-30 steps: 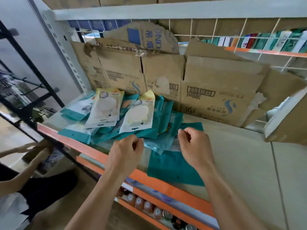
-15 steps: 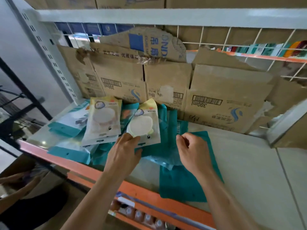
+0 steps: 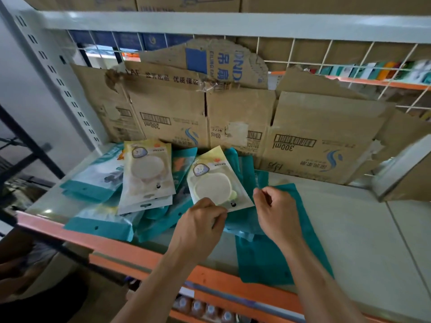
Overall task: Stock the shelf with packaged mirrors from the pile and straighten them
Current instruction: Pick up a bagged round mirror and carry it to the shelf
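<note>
Mirror packet (image 3: 217, 183) at the centre of the shelf (image 3: 363, 231), lying askew on the right edge of the pile (image 3: 145, 176), with one corner pointing toward 12 o'clock. Your left hand (image 3: 200, 227) pinches its near edge, at the packet's 6 o'clock, between thumb and curled fingers. Your right hand (image 3: 279, 217) sits at 3 o'clock from the left, just beside the packet's near right corner. Its fingers are curled in, and you cannot tell whether they pinch that corner, the teal packet (image 3: 268, 259) beneath, or nothing.

Judge the packet as light: a thin glossy film sleeve around a round, stiff disc. The film is probably slippery and floppy at the margins, and the disc is likely fragile if bent or dropped. Take hold of the flat margin near the hang-hole, as the left hand does, or support two opposite edges so that the sleeve does not sag around the mirror. Avoid pressing on the disc itself. The rest of the pile spreads toward 9 o'clock, overlapping and unaligned, in front of the flattened cardboard (image 3: 321, 136) that lines the back of the shelf.
</note>
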